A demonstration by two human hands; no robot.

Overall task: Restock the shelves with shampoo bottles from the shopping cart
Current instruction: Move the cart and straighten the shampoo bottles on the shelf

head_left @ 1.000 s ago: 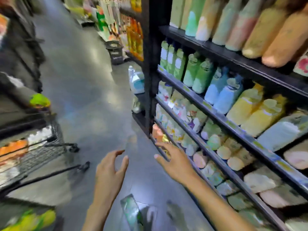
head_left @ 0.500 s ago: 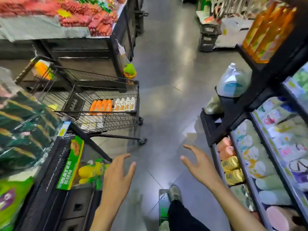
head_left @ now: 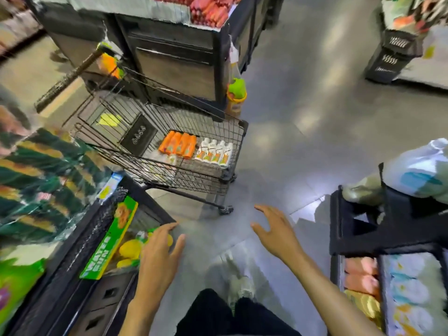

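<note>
Shampoo is all sitting in the wire shopping cart (head_left: 155,169) up ahead: a row of orange bottles (head_left: 178,144) lying side by side on the bottom, and a row of white bottles (head_left: 214,151) with orange labels just beside them, toward the cart's front end. Both hands are released, fingers spread, gripping nothing. The left hand (head_left: 157,253) hangs in front of a green water gun box (head_left: 109,241) on the low display at the left; can't tell if it's touching. The right hand (head_left: 276,234) hovers palm-down over the grey floor (head_left: 303,132), well short of the cart. The shelves (head_left: 358,243) are off to the right with peach, gold and pale blue bottles lying on them, plus a big white jug (head_left: 421,175) on top of the end unit. It's all a bit blurry.
</note>
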